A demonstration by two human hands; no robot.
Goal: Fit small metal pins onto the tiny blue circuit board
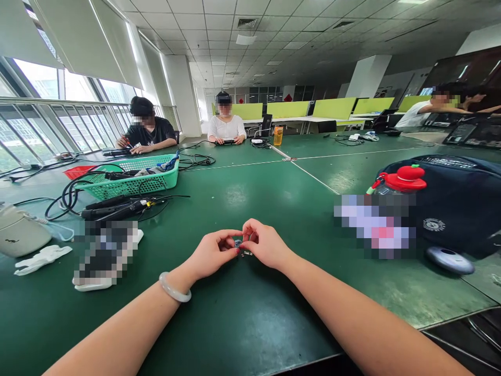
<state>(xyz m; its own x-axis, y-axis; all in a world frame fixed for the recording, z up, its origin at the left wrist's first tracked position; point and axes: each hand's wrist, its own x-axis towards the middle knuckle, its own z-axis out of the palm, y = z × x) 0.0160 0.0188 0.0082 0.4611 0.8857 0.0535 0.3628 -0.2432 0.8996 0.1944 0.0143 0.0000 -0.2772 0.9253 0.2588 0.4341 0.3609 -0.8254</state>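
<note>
Above the green table (229,321), near its front edge, my two hands meet. My left hand (209,253), with a pale bangle at the wrist, is closed in a pinch on a small blue-grey piece (237,243). Against it from the right comes my right hand (268,244), thumb and fingertips drawn together. Whether anything sits inside that right pinch is hidden. A few tiny light-coloured parts (248,253) show just below the right fingertips, too small to name.
To the left are a phone (107,256), crumpled white tissue (43,259), black cabled devices (115,209) and a green basket (158,180). On the right stand a red-lidded bottle (405,180), a dark bag (457,209) and a rounded glossy object (450,260). Other people sit farther off.
</note>
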